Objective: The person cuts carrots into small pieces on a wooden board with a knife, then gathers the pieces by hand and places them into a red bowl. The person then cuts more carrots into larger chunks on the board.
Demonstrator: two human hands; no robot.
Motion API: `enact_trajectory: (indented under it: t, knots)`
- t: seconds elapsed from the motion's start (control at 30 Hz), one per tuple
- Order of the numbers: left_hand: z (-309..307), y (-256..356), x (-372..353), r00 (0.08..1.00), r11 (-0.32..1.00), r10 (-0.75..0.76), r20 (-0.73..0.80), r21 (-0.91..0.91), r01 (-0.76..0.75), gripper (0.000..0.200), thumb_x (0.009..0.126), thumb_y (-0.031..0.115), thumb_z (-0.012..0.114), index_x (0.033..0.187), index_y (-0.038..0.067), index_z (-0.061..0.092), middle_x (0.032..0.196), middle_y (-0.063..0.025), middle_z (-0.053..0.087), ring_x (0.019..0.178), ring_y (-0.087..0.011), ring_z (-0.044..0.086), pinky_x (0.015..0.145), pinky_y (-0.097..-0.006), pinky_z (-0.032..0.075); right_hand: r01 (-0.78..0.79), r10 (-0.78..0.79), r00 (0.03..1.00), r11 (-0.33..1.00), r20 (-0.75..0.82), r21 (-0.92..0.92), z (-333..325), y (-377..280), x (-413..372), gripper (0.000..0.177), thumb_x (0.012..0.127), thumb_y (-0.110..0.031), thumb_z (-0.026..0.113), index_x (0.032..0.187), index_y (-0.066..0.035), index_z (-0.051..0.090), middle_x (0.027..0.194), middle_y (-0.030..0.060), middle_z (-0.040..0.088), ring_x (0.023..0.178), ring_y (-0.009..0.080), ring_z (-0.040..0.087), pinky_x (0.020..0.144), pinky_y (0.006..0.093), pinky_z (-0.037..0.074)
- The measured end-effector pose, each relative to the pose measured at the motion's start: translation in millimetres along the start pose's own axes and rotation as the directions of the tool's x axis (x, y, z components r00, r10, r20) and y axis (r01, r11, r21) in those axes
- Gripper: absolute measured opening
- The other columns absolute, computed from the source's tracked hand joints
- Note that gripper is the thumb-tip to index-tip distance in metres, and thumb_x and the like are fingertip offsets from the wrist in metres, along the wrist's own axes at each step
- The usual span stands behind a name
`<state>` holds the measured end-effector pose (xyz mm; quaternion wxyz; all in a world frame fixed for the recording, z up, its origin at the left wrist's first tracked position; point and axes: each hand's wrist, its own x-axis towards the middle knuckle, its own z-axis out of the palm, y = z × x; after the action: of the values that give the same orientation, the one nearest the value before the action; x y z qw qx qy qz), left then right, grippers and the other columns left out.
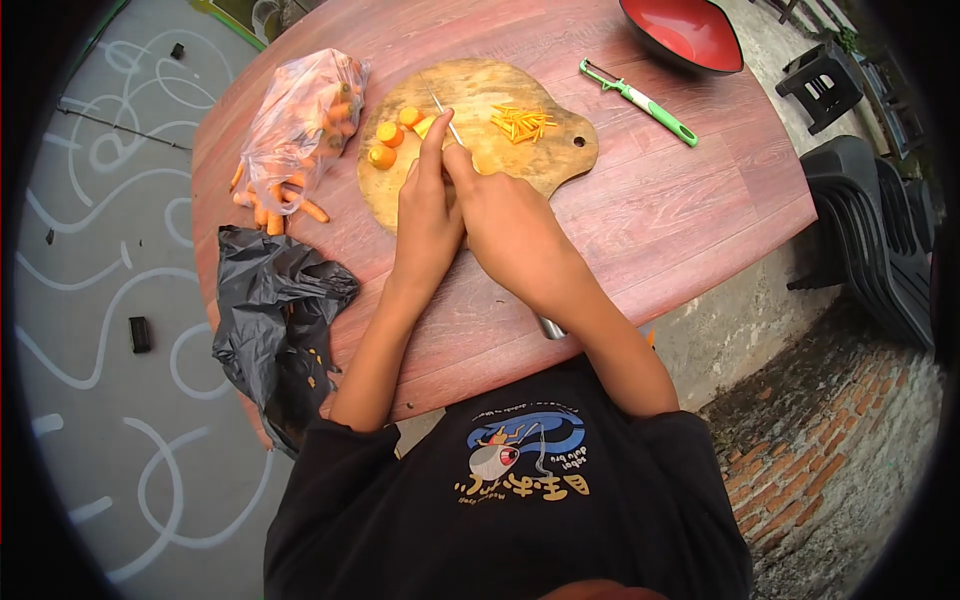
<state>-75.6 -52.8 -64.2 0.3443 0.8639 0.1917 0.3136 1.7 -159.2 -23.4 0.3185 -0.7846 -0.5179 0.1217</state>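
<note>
A round wooden cutting board [470, 85] with a holed handle lies on the table. My right hand [505, 220] is closed round a knife [444, 112], whose thin blade points away from me over the board. Close beside it, my left hand [427, 195] is at a carrot piece [424, 126] near the blade; its fingertips are partly hidden. Several thick carrot chunks [389, 134] are to the left of the hands. On the right part of the board is a small pile of carrot sticks [522, 123].
A plastic bag of carrots [305, 120] and a crumpled black bag [270, 310] lie at the left. Toward the right are a green-handled peeler [655, 108] and a red bowl [690, 32]. Dark stacked chairs [865, 210] stand beyond the table [700, 220].
</note>
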Motion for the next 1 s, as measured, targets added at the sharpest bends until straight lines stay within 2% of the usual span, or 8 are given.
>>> enact_trajectory:
  t: [0.27, 0.4, 0.43, 0.57, 0.67, 0.87, 0.93, 1.0]
  knots:
    - [3, -7, 0, 1.000, 0.998, -0.019, -0.018, -0.052, 0.018, 0.073, 0.088, -0.003, 0.067, 0.154, 0.012, 0.043, 0.088, -0.0126, 0.064, 0.084, -0.0259, 0.065, 0.081, -0.0385, 0.053, 0.016, -0.017, 0.999, 0.999, 0.034, 0.049, -59, 10, -10, 0.036, 0.089, 0.002, 0.055, 0.121, 0.004, 0.037, 0.074, 0.0341, 0.063, 0.076, 0.0521, 0.066, 0.073, 0.0589, 0.051]
    - [3, -2, 5, 0.999, 0.991, 0.046, -0.015, 0.123, -0.043, 0.066, 0.089, 0.002, 0.070, 0.151, 0.013, 0.050, 0.088, -0.0086, 0.067, 0.085, -0.0210, 0.065, 0.084, -0.0337, 0.053, -0.012, 0.017, 0.999, 0.991, -0.036, 0.130, -78, 18, -11, 0.045, 0.090, 0.003, 0.053, 0.132, 0.004, 0.035, 0.075, 0.0328, 0.064, 0.077, 0.0524, 0.065, 0.073, 0.0592, 0.049]
    - [3, 1, 7, 0.998, 0.985, 0.056, -0.004, 0.164, -0.055, 0.064, 0.089, 0.003, 0.070, 0.150, 0.013, 0.051, 0.088, -0.0086, 0.068, 0.087, -0.0217, 0.065, 0.084, -0.0341, 0.052, 0.089, -0.074, 0.989, 0.989, -0.128, 0.119, -73, 30, -10, 0.047, 0.092, 0.003, 0.052, 0.136, 0.002, 0.036, 0.075, 0.0316, 0.064, 0.078, 0.0517, 0.065, 0.072, 0.0585, 0.048]
    - [4, 2, 14, 0.996, 0.981, 0.084, 0.014, 0.173, -0.085, 0.060, 0.093, 0.008, 0.069, 0.151, 0.011, 0.050, 0.093, -0.0097, 0.071, 0.089, -0.0230, 0.064, 0.086, -0.0353, 0.052, 0.056, -0.042, 0.995, 0.985, -0.086, 0.163, -81, 44, -9, 0.047, 0.092, 0.003, 0.052, 0.137, -0.001, 0.037, 0.077, 0.0315, 0.064, 0.076, 0.0505, 0.066, 0.070, 0.0573, 0.047]
    - [1, 8, 14, 1.000, 0.999, 0.020, 0.012, -0.039, -0.019, 0.056, 0.098, 0.012, 0.066, 0.151, 0.009, 0.048, 0.097, -0.0103, 0.073, 0.083, -0.0204, 0.065, 0.080, -0.0326, 0.052, 0.003, 0.000, 1.000, 0.985, -0.014, 0.174, -88, 57, -11, 0.046, 0.093, 0.002, 0.052, 0.137, -0.005, 0.039, 0.079, 0.0304, 0.064, 0.074, 0.0490, 0.066, 0.068, 0.0560, 0.046]
    - [-55, 49, -4, 0.998, 0.996, -0.062, -0.021, -0.060, 0.061, 0.027, 0.100, 0.008, 0.061, 0.125, 0.004, 0.068, 0.085, -0.0070, 0.073, 0.070, -0.0117, 0.064, 0.064, -0.0264, 0.048, 0.098, -0.097, 0.995, 0.992, -0.020, 0.077, -96, 85, -18, 0.044, 0.095, 0.000, 0.054, 0.136, -0.007, 0.040, 0.079, 0.0273, 0.064, 0.074, 0.0458, 0.065, 0.068, 0.0545, 0.047]
    - [-76, 68, -2, 0.996, 0.996, 0.082, -0.023, 0.021, -0.082, 0.017, 0.095, 0.005, 0.066, 0.110, 0.001, 0.072, 0.088, -0.0106, 0.072, 0.067, -0.0180, 0.064, 0.063, -0.0303, 0.052, 0.104, -0.104, 0.994, 0.995, -0.010, -0.006, -94, 91, -19, 0.037, 0.093, 0.000, 0.058, 0.127, -0.008, 0.047, 0.090, 0.0227, 0.065, 0.081, 0.0428, 0.067, 0.070, 0.0537, 0.050]
    - [-86, 72, 9, 0.987, 0.986, 0.155, -0.034, 0.064, -0.152, 0.018, 0.093, 0.003, 0.067, 0.110, 0.002, 0.072, 0.088, -0.0102, 0.072, 0.066, -0.0172, 0.064, 0.060, -0.0298, 0.052, 0.163, -0.161, 0.986, 0.985, 0.033, -0.062, -95, 91, -16, 0.034, 0.090, 0.000, 0.060, 0.122, -0.008, 0.050, 0.096, 0.0191, 0.064, 0.086, 0.0404, 0.067, 0.072, 0.0523, 0.051]
